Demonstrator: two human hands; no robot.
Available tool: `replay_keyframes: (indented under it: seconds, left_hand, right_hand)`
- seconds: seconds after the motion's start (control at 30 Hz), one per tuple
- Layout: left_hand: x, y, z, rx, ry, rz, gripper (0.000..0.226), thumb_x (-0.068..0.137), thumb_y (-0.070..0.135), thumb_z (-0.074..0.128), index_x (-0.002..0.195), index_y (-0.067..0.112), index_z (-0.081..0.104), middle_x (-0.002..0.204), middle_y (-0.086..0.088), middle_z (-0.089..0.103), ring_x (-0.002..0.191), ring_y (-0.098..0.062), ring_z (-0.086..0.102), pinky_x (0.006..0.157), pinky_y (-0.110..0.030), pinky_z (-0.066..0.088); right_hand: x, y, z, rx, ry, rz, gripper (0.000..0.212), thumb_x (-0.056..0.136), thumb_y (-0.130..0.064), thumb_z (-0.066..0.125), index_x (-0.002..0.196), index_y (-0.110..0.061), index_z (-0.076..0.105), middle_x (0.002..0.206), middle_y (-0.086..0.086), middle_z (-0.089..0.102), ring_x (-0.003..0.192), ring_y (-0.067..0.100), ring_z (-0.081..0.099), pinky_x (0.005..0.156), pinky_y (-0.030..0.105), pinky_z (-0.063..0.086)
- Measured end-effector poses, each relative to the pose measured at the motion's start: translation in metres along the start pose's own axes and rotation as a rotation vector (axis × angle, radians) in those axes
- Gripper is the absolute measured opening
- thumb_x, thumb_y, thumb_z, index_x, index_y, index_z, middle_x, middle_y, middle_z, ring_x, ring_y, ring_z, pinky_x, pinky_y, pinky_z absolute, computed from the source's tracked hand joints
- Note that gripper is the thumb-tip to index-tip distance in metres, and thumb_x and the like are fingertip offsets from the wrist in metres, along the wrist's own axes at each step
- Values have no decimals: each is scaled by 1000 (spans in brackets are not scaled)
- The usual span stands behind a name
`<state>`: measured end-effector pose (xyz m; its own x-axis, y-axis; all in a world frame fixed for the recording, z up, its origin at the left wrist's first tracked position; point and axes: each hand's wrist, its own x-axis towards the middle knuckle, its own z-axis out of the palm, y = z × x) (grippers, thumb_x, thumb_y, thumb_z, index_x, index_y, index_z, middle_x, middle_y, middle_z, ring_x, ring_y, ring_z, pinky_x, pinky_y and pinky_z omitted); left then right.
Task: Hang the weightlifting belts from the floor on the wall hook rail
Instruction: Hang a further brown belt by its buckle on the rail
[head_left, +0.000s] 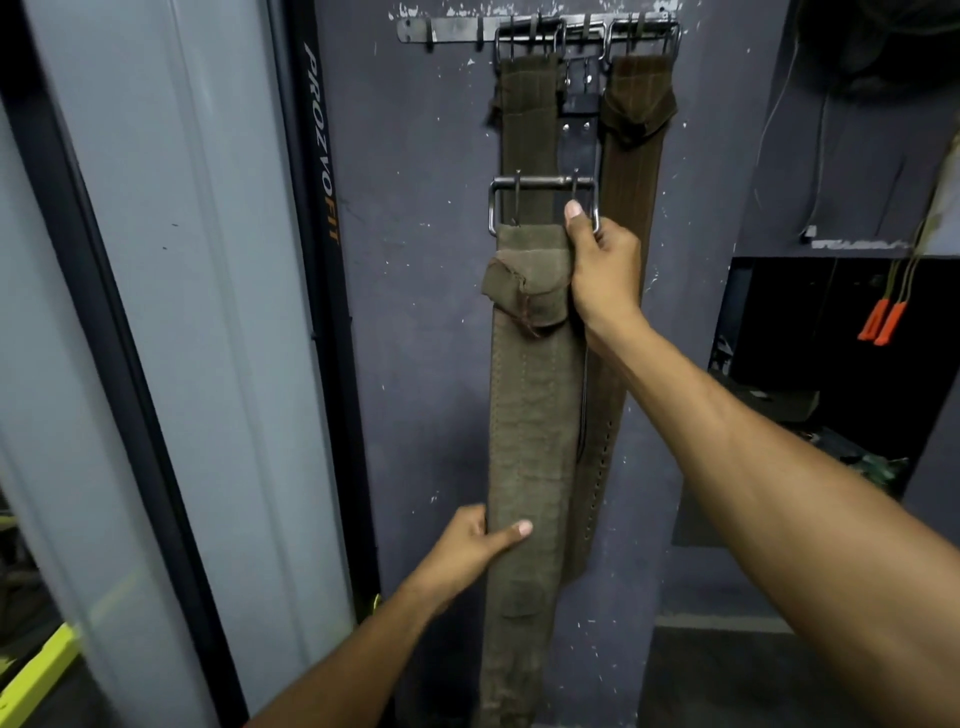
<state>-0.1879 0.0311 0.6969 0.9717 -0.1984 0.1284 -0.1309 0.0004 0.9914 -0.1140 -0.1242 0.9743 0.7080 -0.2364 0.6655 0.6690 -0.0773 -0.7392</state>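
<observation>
- Left hand (470, 545) pinches the olive belt (530, 426) low down.
- Right hand (602, 265) grips its buckle (543, 202), below the hook rail (447, 28).
- Two hung belts (631, 171) crowd the right; left hooks free.

Olive suede belt (530, 415) held vertical in front of wall, approx. centre of view, metal double-prong buckle (543, 202) at 12 o'clock end, tail hanging to 6. Not yet on hook rail (447, 28), which sits at 12 o'clock, upper edge. Already hanging from rail: olive belt (527, 130), narrow black belt (581, 140) in middle, brown belt (631, 171) at right.
</observation>
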Motion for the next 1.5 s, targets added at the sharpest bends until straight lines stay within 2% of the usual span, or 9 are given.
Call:
replay_keyframes:
  seconds: [0.17,0.3,0.4,0.5,0.63,0.83,1.0,1.33,1.5]
  left_hand:
    - [32,134,-3,-414,69,285,50,104,37,55,137,1,62,136,-18,70,128,-26,66,109,-39,53]
    - [50,204,-4,-286,354,304,48,107,35,55,124,-8,67,120,-27,74,110,-33,74,102,-49,58]
    - [53,212,-5,-277,423,333,51,106,34,57,118,-15,67,115,-34,73,112,-45,72,102,-57,56]
    - [55,226,-13,-309,417,376,53,104,38,59,114,-14,70,110,-30,76,101,-37,74,99,-54,57]
    - [61,249,-19,-293,445,423,53,103,39,60,111,-12,72,108,-24,78,109,-38,75,102,-53,58]
    - [66,258,-19,-253,421,474,49,104,36,60,107,-11,73,104,-24,78,92,-28,76,92,-45,60]
    - [70,293,-27,-277,456,531,38,104,34,61,100,-1,75,97,-17,77,89,-26,72,85,-39,59]
    - [71,310,-34,-203,435,605,20,102,33,65,101,13,62,89,-1,77,82,-13,74,82,-34,61]
    - [83,283,-33,-162,419,600,13,103,33,61,105,21,55,100,-5,73,90,-18,70,87,-43,59]
  right_hand:
    - [-30,21,4,-99,-35,24,50,103,-40,60,75,1,62,72,8,63,69,16,56,67,37,46]
    - [-54,26,15,-195,-119,38,51,102,-51,56,85,-4,66,80,12,74,76,23,69,77,51,55]
    - [-66,27,12,-60,-66,89,51,92,-67,58,103,-17,62,79,-5,76,76,6,71,73,39,60]
    - [-98,55,0,207,-250,117,48,93,-54,67,125,-19,61,104,-18,80,99,-1,75,82,20,58]
    - [-133,86,-1,116,-380,86,8,96,-29,75,103,-28,79,107,-10,82,106,7,76,92,30,57]
    - [-158,103,-12,290,-454,286,30,85,-34,83,111,-18,79,112,0,82,106,18,78,85,26,61]
    - [-220,137,-13,220,-267,456,6,87,-17,85,91,-21,84,99,1,84,97,21,80,74,22,62]
    - [-249,165,-16,173,-422,559,24,82,-6,86,101,-19,79,108,5,83,99,15,80,77,19,60]
    - [-189,139,-12,384,-429,493,44,86,-38,83,124,-18,72,119,5,80,110,21,77,86,30,63]
